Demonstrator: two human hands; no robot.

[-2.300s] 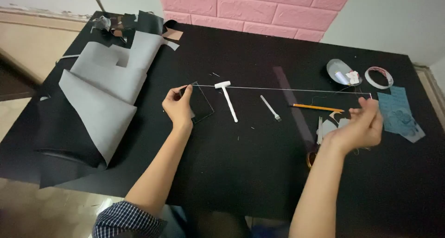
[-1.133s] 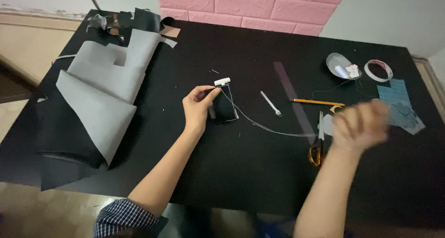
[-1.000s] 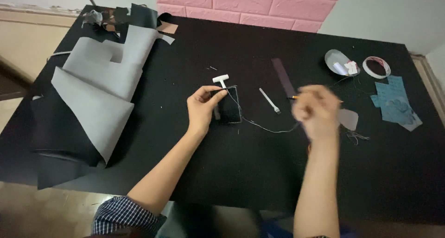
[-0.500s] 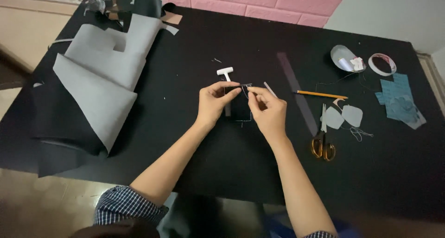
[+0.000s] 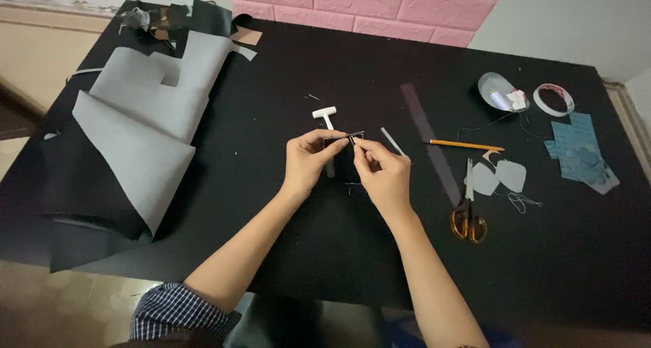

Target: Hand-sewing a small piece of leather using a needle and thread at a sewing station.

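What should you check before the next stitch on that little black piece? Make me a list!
1. Left hand pinches the small black piece: ok.
2. Right hand fingers meet the left at the piece's top edge: ok.
3. Needle in the right fingers: cannot tell, too small.
4. Thread free of knots: cannot tell.
5. Scissors lie on the table, apart from both hands: ok.
6. White T-shaped tool lies just behind the hands: ok.

I see scissors [image 5: 466,212], a pencil [image 5: 465,145], a tape roll [image 5: 553,99] and big grey sheets [image 5: 146,127] on my black table [image 5: 339,56].
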